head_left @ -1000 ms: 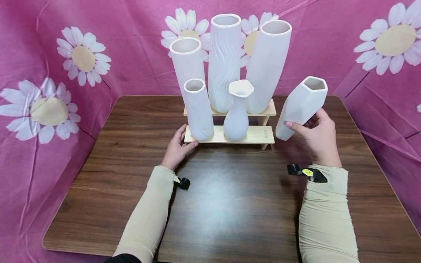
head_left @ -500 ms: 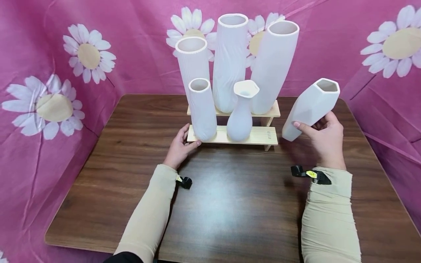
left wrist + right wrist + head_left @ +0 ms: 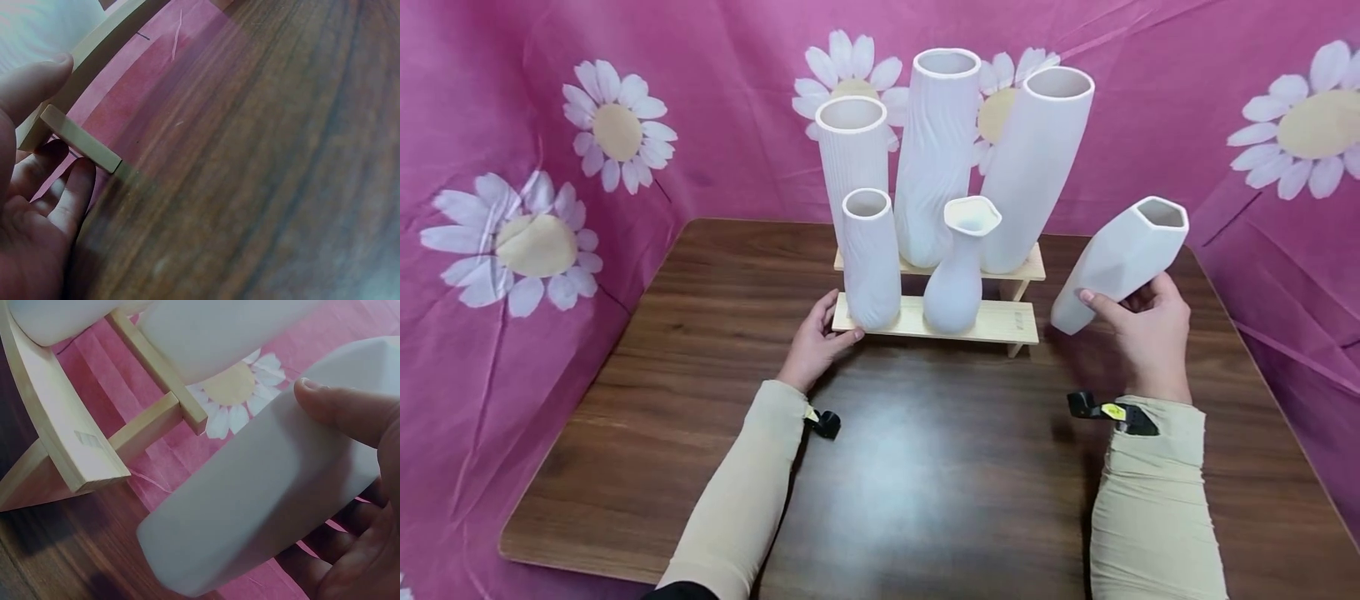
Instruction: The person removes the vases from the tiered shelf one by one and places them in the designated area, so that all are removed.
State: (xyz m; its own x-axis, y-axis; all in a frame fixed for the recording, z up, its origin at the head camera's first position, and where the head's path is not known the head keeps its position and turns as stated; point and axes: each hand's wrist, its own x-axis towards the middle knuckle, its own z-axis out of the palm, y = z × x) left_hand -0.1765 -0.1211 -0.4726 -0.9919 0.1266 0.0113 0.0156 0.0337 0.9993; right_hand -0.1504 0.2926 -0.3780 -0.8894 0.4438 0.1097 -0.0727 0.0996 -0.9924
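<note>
In the head view my right hand (image 3: 1150,329) grips a faceted white vase (image 3: 1112,271), thumb on its near side and fingers behind. The vase leans to the right, off the right end of a two-step wooden stand (image 3: 1003,321); whether its base touches the table is hard to tell. My left hand (image 3: 816,342) holds the left end of the lower step, thumb along the front edge and fingers beneath by the leg, as the left wrist view shows. On that step stand a small cylindrical vase (image 3: 871,267) and a round-bellied vase with a wavy rim (image 3: 953,287).
Three taller white vases stand on the upper step: a ribbed vase (image 3: 852,158), a wavy-grooved vase (image 3: 936,167) and a smooth vase (image 3: 1037,175). Beneath is a brown wooden table (image 3: 940,467). A pink cloth with daisies (image 3: 737,125) hangs behind and at both sides.
The faceted vase has tilted further to the right in my right hand and drawn slightly away from the stand. My left hand keeps its hold on the stand. The head view has shifted a little.
</note>
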